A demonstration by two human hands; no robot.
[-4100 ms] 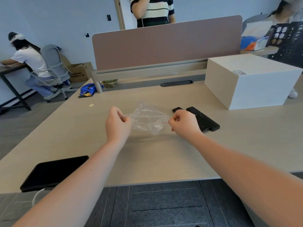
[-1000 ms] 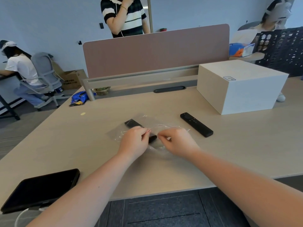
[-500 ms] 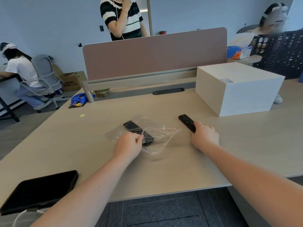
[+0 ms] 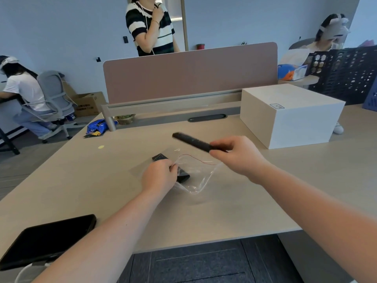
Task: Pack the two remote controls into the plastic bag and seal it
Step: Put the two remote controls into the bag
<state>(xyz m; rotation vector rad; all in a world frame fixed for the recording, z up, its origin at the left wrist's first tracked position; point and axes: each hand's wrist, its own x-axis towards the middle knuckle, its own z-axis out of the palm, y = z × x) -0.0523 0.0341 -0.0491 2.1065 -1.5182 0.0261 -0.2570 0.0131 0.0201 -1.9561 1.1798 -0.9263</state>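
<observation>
A clear plastic bag (image 4: 199,174) with a red seal line lies on the desk, its mouth gaping to the right. One short black remote (image 4: 182,176) lies inside it, partly hidden by my left hand (image 4: 160,175), which pinches the bag's upper edge. My right hand (image 4: 237,155) holds the second, longer black remote (image 4: 190,140) in the air above and behind the bag's mouth, with its free end pointing left.
A white box (image 4: 293,117) stands at the right rear of the desk (image 4: 81,190). A black tablet (image 4: 44,240) lies at the front left edge. A blue snack packet (image 4: 98,127) lies near the divider panel (image 4: 189,72). People stand and sit behind.
My right hand closed on the long remote that lay on the desk and lifted it up and left toward the bag. The left hand stayed on the bag.
</observation>
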